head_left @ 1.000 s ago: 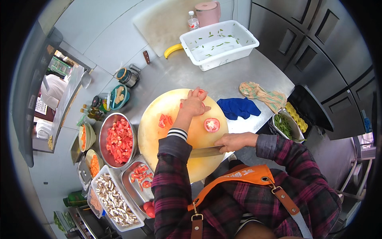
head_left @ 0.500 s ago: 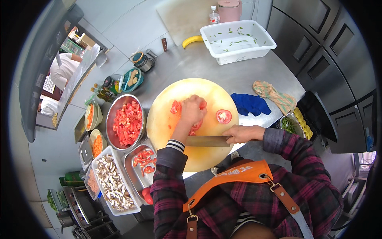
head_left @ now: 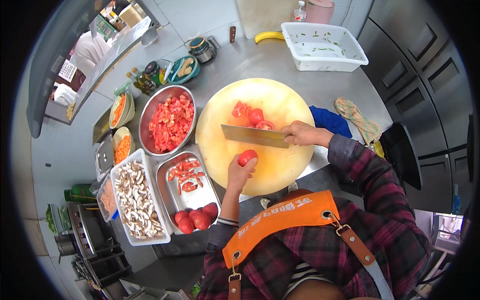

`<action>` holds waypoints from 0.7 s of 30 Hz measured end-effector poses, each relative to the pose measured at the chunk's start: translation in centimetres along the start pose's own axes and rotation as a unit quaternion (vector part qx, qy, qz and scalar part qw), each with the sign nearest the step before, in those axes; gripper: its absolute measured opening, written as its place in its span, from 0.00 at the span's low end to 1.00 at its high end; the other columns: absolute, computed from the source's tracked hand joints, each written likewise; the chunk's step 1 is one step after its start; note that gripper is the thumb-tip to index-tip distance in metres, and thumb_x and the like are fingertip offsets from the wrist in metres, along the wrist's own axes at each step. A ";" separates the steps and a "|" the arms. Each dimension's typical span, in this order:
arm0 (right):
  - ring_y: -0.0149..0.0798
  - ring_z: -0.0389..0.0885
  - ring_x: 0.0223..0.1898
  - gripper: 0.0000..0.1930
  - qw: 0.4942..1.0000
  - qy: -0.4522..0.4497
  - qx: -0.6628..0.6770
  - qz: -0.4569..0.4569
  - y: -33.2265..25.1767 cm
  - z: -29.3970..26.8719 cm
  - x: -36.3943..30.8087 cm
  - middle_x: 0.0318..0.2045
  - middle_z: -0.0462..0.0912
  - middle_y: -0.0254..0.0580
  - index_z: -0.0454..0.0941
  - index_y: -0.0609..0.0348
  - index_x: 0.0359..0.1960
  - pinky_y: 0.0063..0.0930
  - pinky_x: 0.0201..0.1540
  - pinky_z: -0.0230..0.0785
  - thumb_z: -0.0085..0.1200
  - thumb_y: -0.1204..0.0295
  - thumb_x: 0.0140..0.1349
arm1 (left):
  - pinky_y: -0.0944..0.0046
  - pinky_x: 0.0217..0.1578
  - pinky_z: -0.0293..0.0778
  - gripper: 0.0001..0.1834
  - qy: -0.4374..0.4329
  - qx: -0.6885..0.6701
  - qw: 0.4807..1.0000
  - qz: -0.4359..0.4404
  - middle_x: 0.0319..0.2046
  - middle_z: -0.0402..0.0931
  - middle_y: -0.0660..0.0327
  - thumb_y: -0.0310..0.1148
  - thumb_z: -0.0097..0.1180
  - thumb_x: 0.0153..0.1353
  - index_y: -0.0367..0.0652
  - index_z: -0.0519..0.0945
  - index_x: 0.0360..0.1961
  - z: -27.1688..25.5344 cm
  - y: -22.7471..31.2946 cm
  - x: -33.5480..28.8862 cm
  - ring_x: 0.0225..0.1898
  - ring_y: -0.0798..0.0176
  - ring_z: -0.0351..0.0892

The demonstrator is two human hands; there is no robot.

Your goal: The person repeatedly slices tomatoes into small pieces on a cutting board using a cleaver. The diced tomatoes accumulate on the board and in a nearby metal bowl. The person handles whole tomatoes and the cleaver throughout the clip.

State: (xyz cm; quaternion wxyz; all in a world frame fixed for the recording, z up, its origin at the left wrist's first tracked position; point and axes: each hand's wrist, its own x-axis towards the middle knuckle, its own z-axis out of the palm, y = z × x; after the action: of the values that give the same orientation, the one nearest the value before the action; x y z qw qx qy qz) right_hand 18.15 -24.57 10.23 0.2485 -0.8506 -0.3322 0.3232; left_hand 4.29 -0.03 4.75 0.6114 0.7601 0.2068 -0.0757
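In my left hand (head_left: 239, 175) is a red tomato (head_left: 247, 157), gripped over the near part of the round yellow cutting board (head_left: 285, 170). My right hand (head_left: 301, 134) is wrapped around the handle of a cleaver (head_left: 256, 137). Its broad blade lies across the board's middle, between the held tomato and the tomatoes beyond. Past the blade are tomato halves (head_left: 256, 116), one with its cut face showing, and some cut tomato pieces (head_left: 240, 108). To the left, a steel tray (head_left: 165, 202) holds several whole tomatoes (head_left: 199, 220) and red trimmings (head_left: 186, 175).
Left of the board stand a steel bowl of chopped tomato (head_left: 146, 125), a white tub of sliced mushrooms (head_left: 120, 200) and bowls of diced carrot (head_left: 121, 147). A white bin (head_left: 325, 65) and banana (head_left: 269, 36) lie beyond; blue cloth (head_left: 327, 121) and striped cloth (head_left: 357, 120) right.
My left hand has left the tomato pieces and now grips a tomato nearer me. The cleaver has shifted farther up the board. The whole view has swung, showing more of the steel tray.
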 end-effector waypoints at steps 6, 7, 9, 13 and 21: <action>0.54 0.82 0.32 0.12 0.988 0.033 -0.139 -0.056 -4.0 0.5 -2.8 0.27 0.81 0.55 0.76 0.61 0.44 0.46 0.36 0.72 0.49 0.72 0.60 | 0.50 0.39 0.76 0.24 0.173 0.297 0.920 0.190 0.41 0.73 0.46 0.44 0.65 0.55 0.38 0.74 0.45 0.4 -2.2 -0.4 0.39 0.43 0.78; 0.55 0.82 0.31 0.11 0.986 0.032 -0.154 -0.063 -4.4 0.4 -3.2 0.26 0.81 0.56 0.76 0.62 0.42 0.47 0.34 0.72 0.49 0.73 0.59 | 0.50 0.39 0.76 0.23 0.160 0.293 0.924 0.187 0.42 0.73 0.46 0.42 0.65 0.55 0.39 0.74 0.45 0.3 -2.3 -0.6 0.39 0.43 0.78; 0.56 0.82 0.29 0.09 0.979 0.023 -0.186 -0.075 -4.9 0.3 -3.5 0.25 0.80 0.56 0.75 0.63 0.40 0.47 0.31 0.72 0.48 0.74 0.58 | 0.50 0.39 0.76 0.21 0.156 0.280 0.922 0.217 0.42 0.73 0.48 0.37 0.65 0.54 0.39 0.74 0.45 0.1 -2.5 -0.9 0.39 0.43 0.78; 0.58 0.81 0.28 0.09 0.969 0.014 -0.222 -0.103 -4.9 2.0 -2.2 0.24 0.79 0.57 0.74 0.63 0.39 0.48 0.30 0.72 0.46 0.75 0.58 | 0.51 0.41 0.76 0.20 0.144 0.257 0.911 0.289 0.42 0.73 0.49 0.29 0.66 0.51 0.39 0.75 0.45 0.9 -3.1 -0.7 0.41 0.43 0.77; 0.57 0.82 0.30 0.09 0.967 0.018 -0.233 -0.106 -6.4 2.4 -2.1 0.25 0.80 0.57 0.73 0.63 0.40 0.48 0.32 0.72 0.44 0.76 0.60 | 0.52 0.42 0.76 0.19 0.145 0.241 0.900 0.333 0.40 0.73 0.50 0.25 0.65 0.51 0.40 0.75 0.44 0.5 -3.7 -0.6 0.41 0.44 0.77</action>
State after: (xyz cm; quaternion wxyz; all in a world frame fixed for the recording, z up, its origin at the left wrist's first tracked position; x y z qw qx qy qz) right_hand 12.67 -21.38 13.45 0.0823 -0.8505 -0.4821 0.1933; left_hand 2.26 0.01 1.50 0.3628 0.9111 0.0037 0.1955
